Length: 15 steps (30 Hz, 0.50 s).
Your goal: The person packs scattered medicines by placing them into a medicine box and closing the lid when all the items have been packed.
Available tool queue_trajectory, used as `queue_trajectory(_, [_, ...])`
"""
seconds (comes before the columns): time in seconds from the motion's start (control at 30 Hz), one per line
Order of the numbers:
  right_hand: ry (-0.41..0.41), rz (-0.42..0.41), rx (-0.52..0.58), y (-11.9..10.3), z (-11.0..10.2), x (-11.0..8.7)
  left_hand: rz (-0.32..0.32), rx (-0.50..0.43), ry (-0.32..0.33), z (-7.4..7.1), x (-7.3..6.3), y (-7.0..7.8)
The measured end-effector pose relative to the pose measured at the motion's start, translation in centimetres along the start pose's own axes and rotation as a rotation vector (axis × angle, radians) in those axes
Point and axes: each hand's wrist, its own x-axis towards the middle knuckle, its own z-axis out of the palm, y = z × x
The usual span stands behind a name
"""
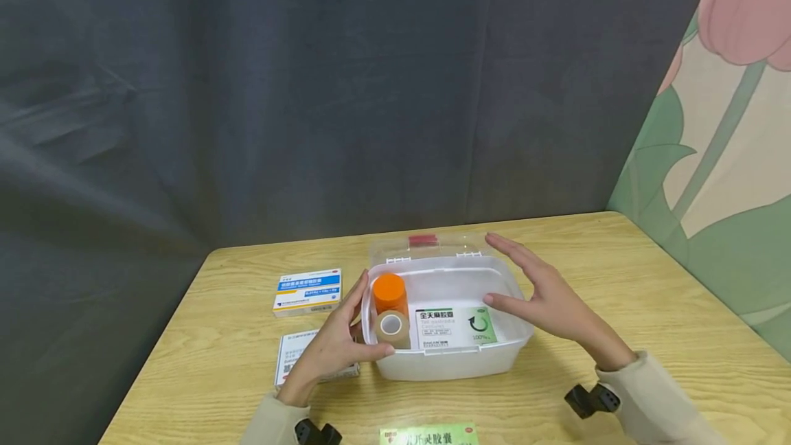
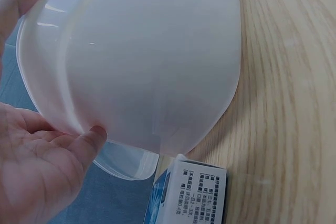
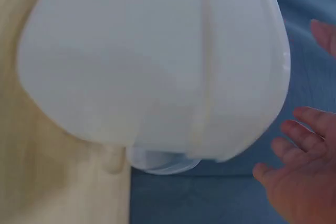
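Observation:
A white translucent plastic box (image 1: 446,364) stands in the middle of the wooden table, its clear lid (image 1: 395,248) laid back behind it. Inside are an orange-capped bottle (image 1: 389,288), a roll of tan tape (image 1: 400,340) and a white-and-green medicine box (image 1: 454,328). My left hand (image 1: 330,352) grips the left end, thumb at the front rim and fingers along the side; the left wrist view shows fingers (image 2: 86,145) bent against the wall. At the right end, my right hand (image 1: 544,301) is spread, thumb and fingers wide apart over the rim. In the right wrist view its fingers (image 3: 302,135) stand off the wall.
Left of the box lie a blue-and-white medicine box (image 1: 307,292) and another white medicine box (image 1: 293,349), partly behind my left hand. A green medicine box (image 1: 429,435) lies at the near edge of the view. A dark curtain (image 1: 371,88) hangs behind the table.

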Motion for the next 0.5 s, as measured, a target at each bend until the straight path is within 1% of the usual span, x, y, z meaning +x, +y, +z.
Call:
queue_trajectory(0.1, [0.0, 0.057, 0.09, 0.6, -0.1, -1.0, -0.017, -0.003, 0.002, 0.0, 0.0, 0.1])
queue_trajectory(0.23, [-0.011, 0.106, 0.227, 1.5, 0.2, -2.2, -0.02, -0.014, -0.001, 0.0, 0.0, 0.1])
queue_trajectory(0.33, [-0.027, 0.126, 0.325, 2.1, 0.5, -2.8, -0.004, -0.014, -0.004, 0.0, -0.1, 0.0])
queue_trajectory(0.5, [-0.05, 0.148, 0.431, 2.6, 1.5, -3.7, 0.004, -0.014, -0.007, 0.0, -0.1, -0.2])
